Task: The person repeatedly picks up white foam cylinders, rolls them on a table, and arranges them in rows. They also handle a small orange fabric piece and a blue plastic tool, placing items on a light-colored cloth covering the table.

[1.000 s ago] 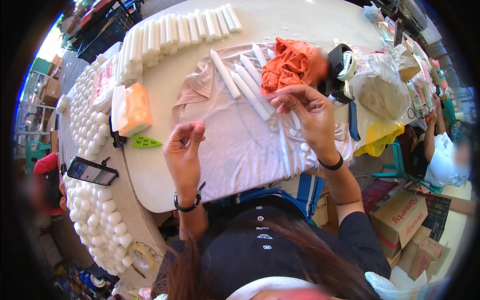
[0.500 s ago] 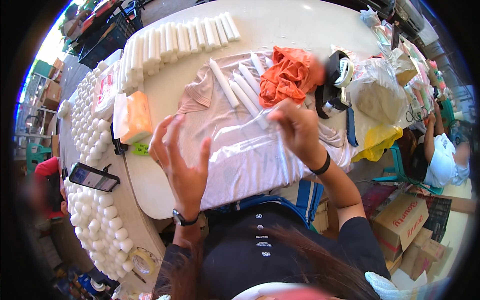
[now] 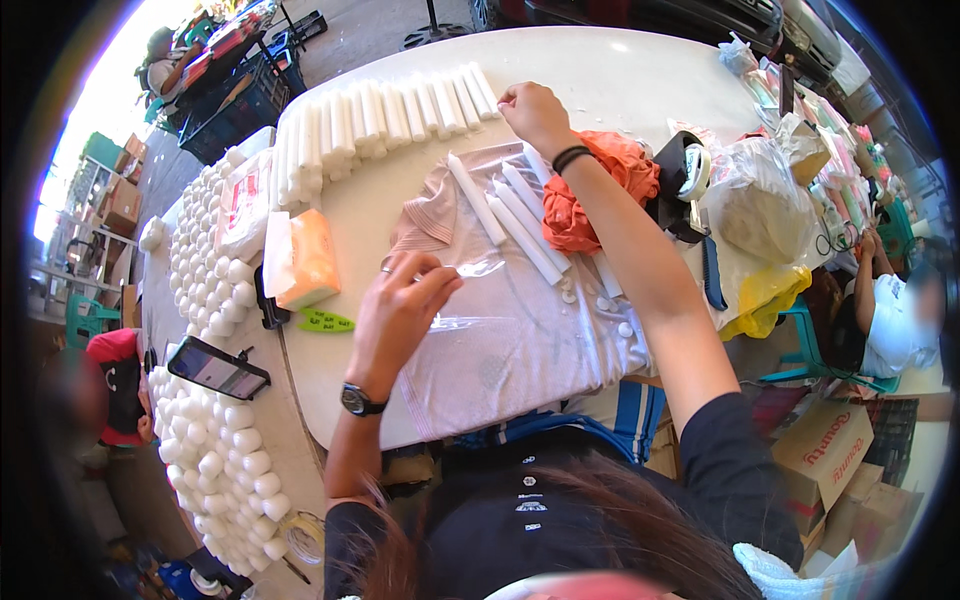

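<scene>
White candles [image 3: 526,240] on cloth [image 3: 480,375], ahead-right of left hand [image 3: 397,315]; more in a stack [image 3: 385,115] just left of right hand [image 3: 535,112]. Left fingers bunched by clear film [image 3: 480,268], right curled; remotely I can't tell either grip. I judge the step a reach to the stack; next calls for a light pinch. Pale table [image 3: 590,60] beneath; co-worker [image 3: 888,312] far right of both hands.

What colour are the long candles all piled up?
The candles are white, best seen from the head.
</scene>
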A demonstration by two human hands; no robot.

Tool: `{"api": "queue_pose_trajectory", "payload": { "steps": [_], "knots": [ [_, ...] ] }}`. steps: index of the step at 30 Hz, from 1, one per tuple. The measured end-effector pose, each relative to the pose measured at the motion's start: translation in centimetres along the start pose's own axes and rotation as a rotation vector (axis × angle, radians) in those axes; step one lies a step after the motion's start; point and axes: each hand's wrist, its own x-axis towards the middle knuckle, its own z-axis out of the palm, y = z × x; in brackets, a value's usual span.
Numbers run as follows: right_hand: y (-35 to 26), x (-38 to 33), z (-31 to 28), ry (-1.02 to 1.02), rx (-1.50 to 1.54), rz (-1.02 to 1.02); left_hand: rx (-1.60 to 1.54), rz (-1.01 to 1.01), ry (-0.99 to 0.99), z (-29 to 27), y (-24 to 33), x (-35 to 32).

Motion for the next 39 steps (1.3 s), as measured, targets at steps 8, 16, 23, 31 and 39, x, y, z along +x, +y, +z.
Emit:
{"api": "queue_pose_trajectory", "payload": {
  "steps": [8,16,23,31,39],
  "knots": [
    [0.6,4.1,5.7,-0.009,-0.201,0.122,0.113,0.078,-0.016,3.4,-0.6,-1.1],
    [0.8,6.7,1.7,-0.174,-0.214,0.011,0.021,0.053,0.008,2.5,-0.8,-1.4],
    [-0.5,1.3,-8.0,-0.075,-0.813,0.274,0.018,0.039,0.073,3.4,-1.1,-1.4],
    [2.7,-11.9,-5.5,0.002,-0.643,0.167,-0.025,0.001,0.076,4.8,-0.2,-1.0],
    [3.1,-9.3,-5.7,0.184,-0.565,0.071,-0.149,0.01,-0.01,4.9,-0.1,-0.7]
  ]
}}
